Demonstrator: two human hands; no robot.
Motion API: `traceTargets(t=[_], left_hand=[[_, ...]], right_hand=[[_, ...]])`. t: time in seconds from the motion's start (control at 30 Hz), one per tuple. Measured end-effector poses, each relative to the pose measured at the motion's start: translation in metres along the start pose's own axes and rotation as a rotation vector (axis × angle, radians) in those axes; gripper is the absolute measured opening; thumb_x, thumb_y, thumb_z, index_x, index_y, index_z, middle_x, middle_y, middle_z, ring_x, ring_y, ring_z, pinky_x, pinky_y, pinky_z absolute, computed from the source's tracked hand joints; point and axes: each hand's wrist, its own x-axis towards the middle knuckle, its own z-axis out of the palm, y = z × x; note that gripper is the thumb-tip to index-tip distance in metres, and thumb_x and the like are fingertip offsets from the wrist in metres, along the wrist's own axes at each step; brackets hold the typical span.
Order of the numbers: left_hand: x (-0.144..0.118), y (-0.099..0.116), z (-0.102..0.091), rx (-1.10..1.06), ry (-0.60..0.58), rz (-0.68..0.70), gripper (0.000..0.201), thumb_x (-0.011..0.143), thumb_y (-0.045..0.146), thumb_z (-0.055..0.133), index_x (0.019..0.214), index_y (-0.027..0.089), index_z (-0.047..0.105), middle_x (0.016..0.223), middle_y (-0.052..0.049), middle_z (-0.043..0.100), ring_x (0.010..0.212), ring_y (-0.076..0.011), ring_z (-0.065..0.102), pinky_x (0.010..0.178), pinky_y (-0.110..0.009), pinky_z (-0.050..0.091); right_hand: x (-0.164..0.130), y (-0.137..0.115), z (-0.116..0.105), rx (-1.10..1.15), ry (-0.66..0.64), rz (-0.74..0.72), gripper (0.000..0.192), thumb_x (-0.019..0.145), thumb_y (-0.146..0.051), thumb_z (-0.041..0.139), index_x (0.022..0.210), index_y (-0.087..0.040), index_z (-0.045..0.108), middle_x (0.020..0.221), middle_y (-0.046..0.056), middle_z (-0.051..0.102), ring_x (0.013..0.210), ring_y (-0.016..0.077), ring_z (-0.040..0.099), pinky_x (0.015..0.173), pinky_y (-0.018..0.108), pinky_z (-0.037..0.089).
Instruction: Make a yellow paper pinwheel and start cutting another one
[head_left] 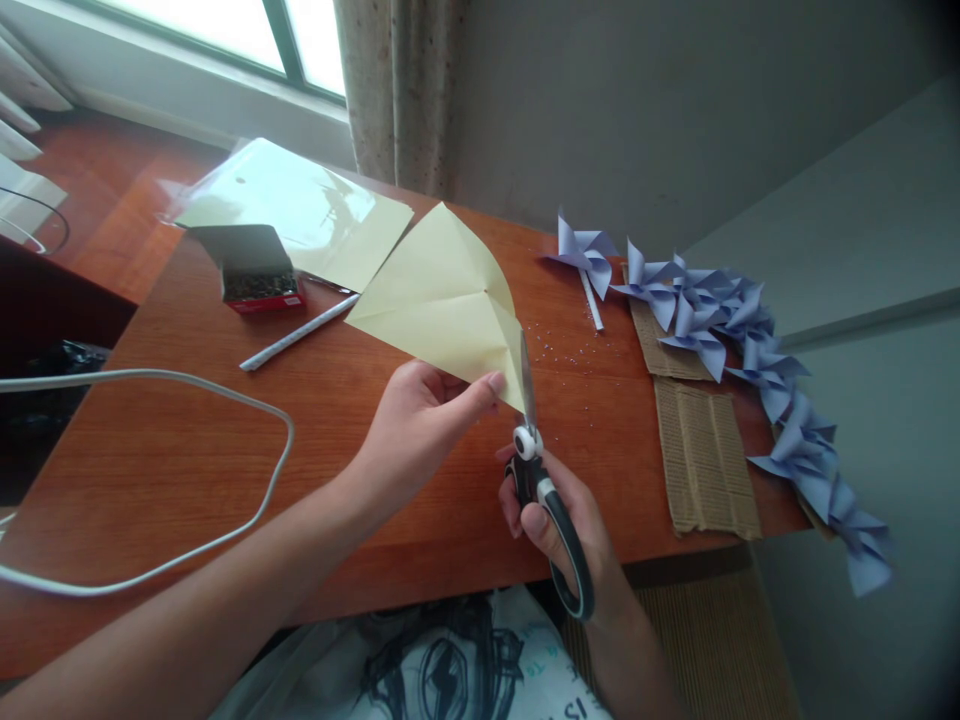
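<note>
I'm pinching the yellow paper (442, 295) above the worktop (337, 420) in my left hand (416, 425); my right hand (559, 520) is gripping scissors (536, 470), cutting. Blades are nearing my thumb; slipping could nick it.

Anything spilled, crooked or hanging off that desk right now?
Yes. Tiny pale specks lie scattered on the wooden desk just past the yellow paper, like loose spill. The row of purple pinwheels trails past the desk's right edge, and one cardboard strip lies askew.

Bare desk (187, 450) inside cable loop (277, 470)
</note>
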Motion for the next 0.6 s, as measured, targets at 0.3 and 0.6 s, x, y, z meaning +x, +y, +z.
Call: traceTargets(t=[0.3,0.6], left_hand=[[-0.0010,0.0038,0.0019,-0.014,-0.011,0.010,0.018,0.079,0.031,0.081,0.074,0.015,0.075,0.067,-0.002,0.073,0.066,-0.0155,0.068,0.058,-0.020,0.049],[0.0001,0.0041,0.0014,-0.068,-0.053,0.027,0.014,0.080,0.025,0.081,0.071,0.016,0.074,0.064,0.002,0.072,0.062,-0.0092,0.064,0.056,-0.015,0.046]], right_hand=[[0.0023,0.0006,-0.0026,0.018,-0.040,-0.031,0.051,0.082,-0.056,0.072,0.121,-0.025,0.060,0.077,0.000,0.055,0.065,0.0140,0.045,0.056,0.024,0.036],[0.0013,-0.0044,0.0017,0.024,-0.017,-0.017,0.054,0.080,-0.061,0.072,0.118,-0.025,0.062,0.077,0.001,0.055,0.065,0.0146,0.043,0.054,0.025,0.034]])
